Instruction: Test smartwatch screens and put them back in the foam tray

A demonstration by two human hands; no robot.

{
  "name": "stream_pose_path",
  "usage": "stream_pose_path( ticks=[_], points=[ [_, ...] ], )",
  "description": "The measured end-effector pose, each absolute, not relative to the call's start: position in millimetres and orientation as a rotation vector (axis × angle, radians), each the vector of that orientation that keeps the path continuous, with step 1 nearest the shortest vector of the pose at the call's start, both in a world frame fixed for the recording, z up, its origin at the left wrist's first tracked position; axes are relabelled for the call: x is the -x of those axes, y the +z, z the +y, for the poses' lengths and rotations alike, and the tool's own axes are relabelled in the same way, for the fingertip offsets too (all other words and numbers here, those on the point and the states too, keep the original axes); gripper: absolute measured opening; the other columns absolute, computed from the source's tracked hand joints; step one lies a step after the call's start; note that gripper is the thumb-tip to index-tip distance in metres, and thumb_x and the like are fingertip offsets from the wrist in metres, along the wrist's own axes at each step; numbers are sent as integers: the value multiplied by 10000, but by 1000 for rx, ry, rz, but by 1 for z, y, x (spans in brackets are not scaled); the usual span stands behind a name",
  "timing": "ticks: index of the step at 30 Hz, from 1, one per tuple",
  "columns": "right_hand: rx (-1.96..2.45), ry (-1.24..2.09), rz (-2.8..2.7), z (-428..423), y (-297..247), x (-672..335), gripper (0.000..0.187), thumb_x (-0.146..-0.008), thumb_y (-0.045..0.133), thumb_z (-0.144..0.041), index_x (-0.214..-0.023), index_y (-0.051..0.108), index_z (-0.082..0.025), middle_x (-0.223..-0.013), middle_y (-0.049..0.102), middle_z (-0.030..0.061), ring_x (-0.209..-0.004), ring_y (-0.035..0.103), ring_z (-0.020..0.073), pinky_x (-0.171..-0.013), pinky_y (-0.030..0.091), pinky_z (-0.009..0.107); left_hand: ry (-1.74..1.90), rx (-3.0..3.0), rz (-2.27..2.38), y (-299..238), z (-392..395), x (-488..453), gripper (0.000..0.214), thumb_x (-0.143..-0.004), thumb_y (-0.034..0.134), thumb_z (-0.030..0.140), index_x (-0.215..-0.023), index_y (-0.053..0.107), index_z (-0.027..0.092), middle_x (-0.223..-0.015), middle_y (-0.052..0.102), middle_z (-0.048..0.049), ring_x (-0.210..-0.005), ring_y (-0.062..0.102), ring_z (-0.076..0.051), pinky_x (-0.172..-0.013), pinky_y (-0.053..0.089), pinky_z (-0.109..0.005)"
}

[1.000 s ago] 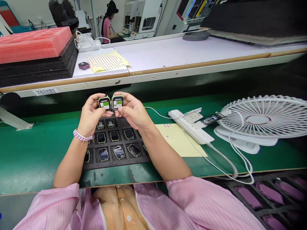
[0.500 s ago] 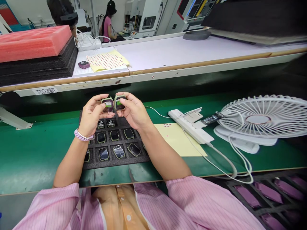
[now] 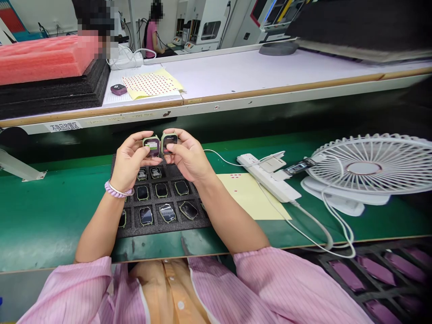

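My left hand (image 3: pixel 130 159) grips a green-framed smartwatch body (image 3: pixel 152 145) with a lit screen, its thumb on the lower left of the glass. A second watch body of the same kind (image 3: pixel 169 138) is in my right hand (image 3: pixel 189 155), whose thumb presses its screen; a bit of red shows by the thumb. Both are held side by side, screens facing me, above a black foam tray (image 3: pixel 135 231). Several more watch bodies, such as this one (image 3: pixel 161 191), lie in the tray's pockets. My arms and hands cover parts of the tray.
To the right are a yellow sheet (image 3: pixel 249 198), a white power strip (image 3: pixel 266 177) with cables, and a white fan (image 3: pixel 364 168). Pink foam (image 3: pixel 43 58) tops black foam on the shelf. Purple pieces (image 3: pixel 376 270) fill a tray at lower right. Two people sit beyond.
The screen in my right hand has changed from a green band to a dark display with red near the thumb, which has shifted slightly down. Both hands keep their place.
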State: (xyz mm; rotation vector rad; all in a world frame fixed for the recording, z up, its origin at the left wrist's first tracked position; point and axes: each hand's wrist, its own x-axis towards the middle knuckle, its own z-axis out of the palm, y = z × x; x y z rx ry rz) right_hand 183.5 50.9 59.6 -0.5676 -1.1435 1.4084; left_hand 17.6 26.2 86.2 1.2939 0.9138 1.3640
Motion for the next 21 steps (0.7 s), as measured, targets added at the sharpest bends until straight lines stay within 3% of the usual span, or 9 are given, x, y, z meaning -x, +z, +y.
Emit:
stream_pose_path(
  ticks=[13,21],
  points=[
    [541,1449,-1172,52,58,-186,509,-746,873,-377,-1167,625,-236,-820,665,-48,-575,569,90,-568,518,240,1372,-1372,944,83,30,-14,484,-771,797,308,-1220,651,199,-1011,752,-19,-651,752,-121,-633,678,-219],
    [565,1401,-1228,52,56,-185,490,-756,780,-275,-1212,605,-238,-888,671,-38,-622,588,93,-593,519,249,1382,-1423,914,76,34,-10,540,-799,786,270,-1308,616,204,-1110,739,-43,-693,755,-106,-714,697,-228]
  ],
)
